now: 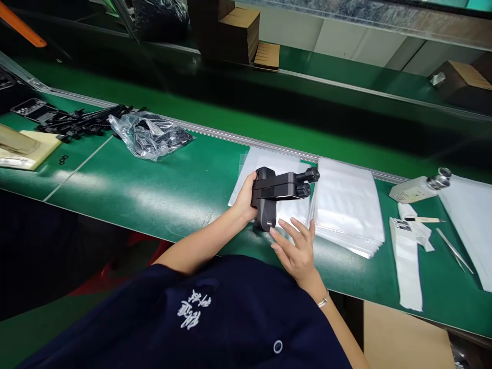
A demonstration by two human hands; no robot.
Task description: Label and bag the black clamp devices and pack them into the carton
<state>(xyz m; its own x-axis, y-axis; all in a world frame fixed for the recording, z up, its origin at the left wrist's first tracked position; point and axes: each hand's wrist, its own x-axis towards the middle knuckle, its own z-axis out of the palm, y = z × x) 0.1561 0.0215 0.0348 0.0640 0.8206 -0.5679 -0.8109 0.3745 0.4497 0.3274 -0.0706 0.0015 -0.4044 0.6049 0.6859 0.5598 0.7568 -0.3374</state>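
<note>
My left hand (246,199) is wrapped round the left side of a black folding bracket-like device (274,185), with two parallel arms ending in knobs on the right. A small round light mark shows on its lower end. Beside that lower end is my right hand (295,246), its fingers spread and holding nothing; whether a fingertip touches the device I cannot tell. Beneath the device lie clear plastic bags (286,160), and a thicker stack of plastic bags (348,205) is just to the right.
Black parts (86,120) and a crumpled plastic bag (149,136) lie at the left. To the right are a metal-topped bottle (418,188), a label strip (408,266) and tweezers (455,250). A metal rail (230,137) borders the green bench; cardboard pieces (240,25) stand beyond.
</note>
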